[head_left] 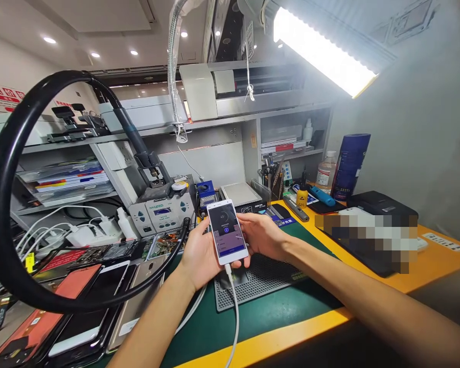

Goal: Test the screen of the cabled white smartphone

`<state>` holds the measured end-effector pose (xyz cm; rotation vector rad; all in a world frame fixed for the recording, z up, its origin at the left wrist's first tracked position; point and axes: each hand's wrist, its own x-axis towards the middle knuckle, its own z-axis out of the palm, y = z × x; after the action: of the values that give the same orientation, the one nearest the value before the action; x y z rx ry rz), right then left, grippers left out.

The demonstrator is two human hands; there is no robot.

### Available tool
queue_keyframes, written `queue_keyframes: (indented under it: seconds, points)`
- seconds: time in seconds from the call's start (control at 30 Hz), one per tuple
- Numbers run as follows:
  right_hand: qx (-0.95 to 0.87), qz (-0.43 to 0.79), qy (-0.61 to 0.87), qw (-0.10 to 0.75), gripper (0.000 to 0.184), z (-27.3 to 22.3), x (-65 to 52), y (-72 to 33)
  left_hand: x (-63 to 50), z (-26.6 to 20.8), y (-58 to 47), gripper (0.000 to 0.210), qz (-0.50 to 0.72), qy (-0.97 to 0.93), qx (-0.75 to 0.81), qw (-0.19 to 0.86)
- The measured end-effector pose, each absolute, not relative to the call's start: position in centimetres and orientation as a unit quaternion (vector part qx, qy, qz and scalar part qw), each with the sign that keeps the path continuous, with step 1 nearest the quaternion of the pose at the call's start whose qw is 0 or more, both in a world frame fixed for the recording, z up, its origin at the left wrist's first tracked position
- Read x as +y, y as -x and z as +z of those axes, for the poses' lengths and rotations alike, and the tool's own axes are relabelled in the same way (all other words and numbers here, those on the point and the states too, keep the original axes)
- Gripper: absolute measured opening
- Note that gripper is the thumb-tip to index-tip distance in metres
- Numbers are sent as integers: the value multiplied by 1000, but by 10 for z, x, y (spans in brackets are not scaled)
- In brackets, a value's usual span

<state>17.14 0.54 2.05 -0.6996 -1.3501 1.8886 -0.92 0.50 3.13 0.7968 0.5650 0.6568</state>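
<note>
A white smartphone [227, 232] with a lit screen is held up over the bench, its display showing a dark dial at the top and a list below. My left hand [200, 255] wraps round its left edge and back. On the other side, my right hand [262, 232] grips the right edge, with some fingers hidden behind the phone. A white charging cable [233, 301] is plugged into the phone's bottom end and hangs down toward me. Beneath the hands lies a grey perforated mat [270, 278] on a green work mat [306, 296].
Several phones and phone parts [95, 306] lie at the left, under a thick black hose [7, 255] that loops widely. A rework station [163, 214] stands behind them. At right are a blue canister [350, 166], a bottle [325, 171] and a black case [383, 204]. A bright lamp [325, 51] hangs overhead.
</note>
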Motion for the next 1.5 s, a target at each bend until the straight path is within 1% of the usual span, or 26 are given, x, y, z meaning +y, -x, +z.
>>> queue_keyframes:
  seconds: [0.17, 0.27, 0.43, 0.6, 0.77, 1.0, 1.17, 1.33, 1.5]
  points:
    - [-498, 764, 222, 344, 41, 26, 7, -175, 6, 32, 10, 71, 311, -380, 269, 829]
    - [-473, 789, 201, 337, 41, 26, 8, -178, 5, 33, 9, 69, 322, -371, 268, 829]
    - [-439, 831, 174, 295, 45, 25, 11, -185, 3, 32, 7, 62, 342, -340, 268, 834]
    - [-440, 841, 158, 273, 47, 27, 11, -187, 2, 32, 5, 59, 334, -346, 250, 840]
    - [-443, 840, 155, 271, 47, 26, 12, -186, 3, 28, 4, 57, 315, -374, 220, 844]
    - [-391, 863, 156, 280, 38, 20, 18, -188, 3, 26, 7, 61, 302, -383, 210, 847]
    - [-387, 861, 184, 274, 45, 13, 24, -187, 0, 28, 6, 66, 311, -377, 227, 842]
    - [-382, 860, 216, 260, 51, 12, 26, -186, -1, 27, 4, 64, 325, -366, 247, 836]
    - [-370, 864, 227, 256, 46, 14, 26, -185, 0, 25, 5, 68, 323, -376, 251, 832]
